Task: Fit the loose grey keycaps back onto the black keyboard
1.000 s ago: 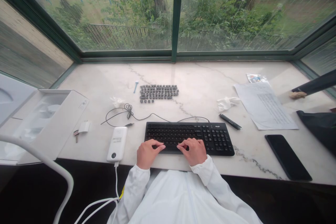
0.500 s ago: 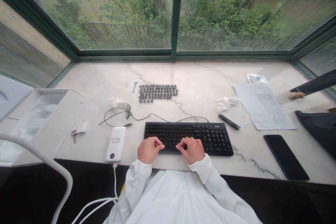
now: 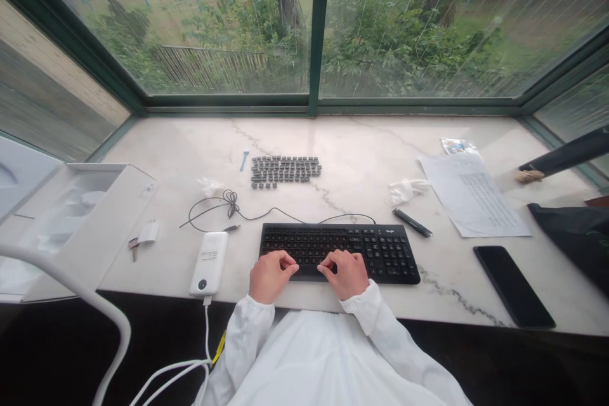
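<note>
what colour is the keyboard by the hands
The long rectangular keyboard is black, with pale key markings, as the head view shows.

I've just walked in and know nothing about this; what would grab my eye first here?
Probably the black keyboard at the counter's front, with the left hand and right hand at its near edge. Beyond it, left of centre, small dark keycap-like pieces lie in rows. Behind everything, a wide green-framed window looks onto trees and bushes.
</note>
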Available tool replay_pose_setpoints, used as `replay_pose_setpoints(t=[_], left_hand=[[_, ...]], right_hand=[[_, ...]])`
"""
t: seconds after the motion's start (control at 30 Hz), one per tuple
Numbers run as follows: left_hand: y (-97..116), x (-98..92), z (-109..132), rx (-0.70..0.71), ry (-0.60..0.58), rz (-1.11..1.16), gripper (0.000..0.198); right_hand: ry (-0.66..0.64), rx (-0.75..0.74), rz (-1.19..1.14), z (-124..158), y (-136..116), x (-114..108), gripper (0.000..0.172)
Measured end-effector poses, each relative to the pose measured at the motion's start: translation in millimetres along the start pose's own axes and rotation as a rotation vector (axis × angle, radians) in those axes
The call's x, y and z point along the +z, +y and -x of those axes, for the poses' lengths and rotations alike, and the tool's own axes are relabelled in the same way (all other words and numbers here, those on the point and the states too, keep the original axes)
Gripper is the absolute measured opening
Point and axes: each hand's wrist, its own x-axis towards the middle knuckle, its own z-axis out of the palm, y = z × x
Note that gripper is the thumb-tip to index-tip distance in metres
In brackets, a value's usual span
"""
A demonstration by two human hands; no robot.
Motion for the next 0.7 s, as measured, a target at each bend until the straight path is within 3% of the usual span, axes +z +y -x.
replay_pose_setpoints(t=[0.23, 0.7], left_hand=[[4.2, 12.6, -3.3, 0.03, 0.015, 0.024, 0.017], [11.2, 9.8, -3.9, 0.047, -0.004, -0.043, 0.013]], right_hand=[[0.03, -0.043, -0.04, -1.6, -10.7, 8.2, 0.012], [-0.013, -0.024, -0.062, -8.0, -7.3, 12.6, 0.014]])
